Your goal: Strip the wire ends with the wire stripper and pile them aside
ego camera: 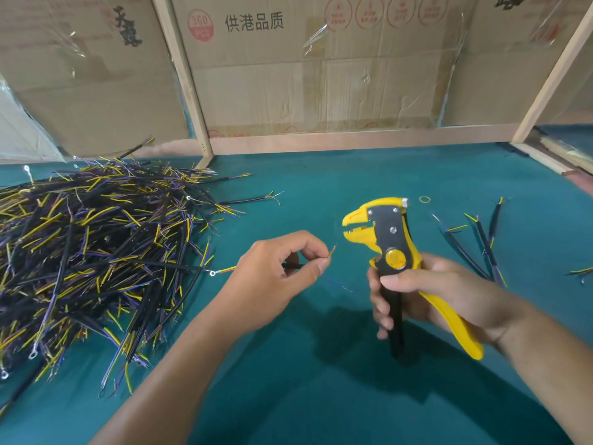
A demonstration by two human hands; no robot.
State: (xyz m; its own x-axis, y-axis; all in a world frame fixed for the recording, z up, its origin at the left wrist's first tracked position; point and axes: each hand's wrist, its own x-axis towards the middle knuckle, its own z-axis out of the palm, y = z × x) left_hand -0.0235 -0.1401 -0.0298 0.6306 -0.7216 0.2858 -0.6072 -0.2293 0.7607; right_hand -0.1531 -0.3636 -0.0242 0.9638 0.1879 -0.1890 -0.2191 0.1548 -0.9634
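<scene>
Black, yellow and purple wires lie heaped in a big pile (93, 252) at nine o'clock on the teal counter (321, 364). Just right of it the left hand (276, 277) pinches one thin wire (330, 253), its bare tip pointing toward the wire stripper (388, 242), whose jaws stand apart. The right hand (426, 297) is wrapped round the stripper's handles. At three o'clock a small finished pile (481, 242) lies well apart. The fine tip could miss the jaws or bend, being so limp. Open counter lies at six o'clock; cardboard walls (321, 75) close off twelve.
</scene>
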